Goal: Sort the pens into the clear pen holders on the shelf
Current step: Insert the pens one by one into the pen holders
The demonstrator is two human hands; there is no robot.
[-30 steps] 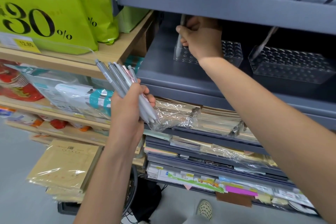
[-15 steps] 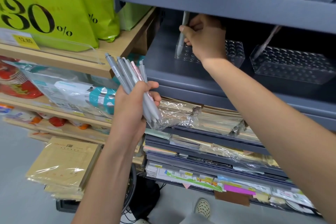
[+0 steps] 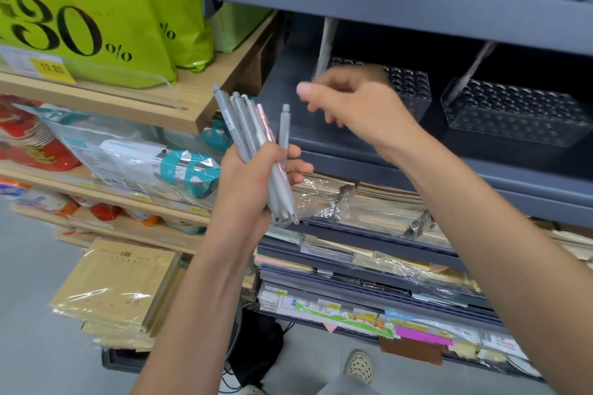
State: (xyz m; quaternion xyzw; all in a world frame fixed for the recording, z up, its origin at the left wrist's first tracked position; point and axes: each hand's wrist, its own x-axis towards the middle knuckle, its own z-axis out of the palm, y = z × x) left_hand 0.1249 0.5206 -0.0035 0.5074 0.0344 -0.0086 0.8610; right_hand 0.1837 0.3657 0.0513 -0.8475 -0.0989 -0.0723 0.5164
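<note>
My left hand [image 3: 253, 179] grips a bundle of pens [image 3: 248, 131], several grey and one pink, fanned upward in front of the grey shelf [image 3: 321, 141]. My right hand [image 3: 356, 102] hovers just right of the bundle with fingers loosely curled and nothing in them. Behind it a grey pen [image 3: 325, 45] stands tilted in the left clear pen holder [image 3: 412, 86]. A second clear pen holder [image 3: 513, 112] to the right carries one leaning pen [image 3: 471, 69].
Green sale bags [image 3: 96, 19] sit on a wooden shelf [image 3: 199, 106] at left, packaged goods below. Stacked notebooks and paper in plastic wrap [image 3: 369, 205] fill the grey racks under the holders. The upper grey shelf front [image 3: 385, 0] overhangs the holders. My shoe [image 3: 359, 365] shows on the floor.
My right hand let go of the grey pen, which now stands in the left holder, and drew back toward the bundle. My left hand raised the bundle slightly.
</note>
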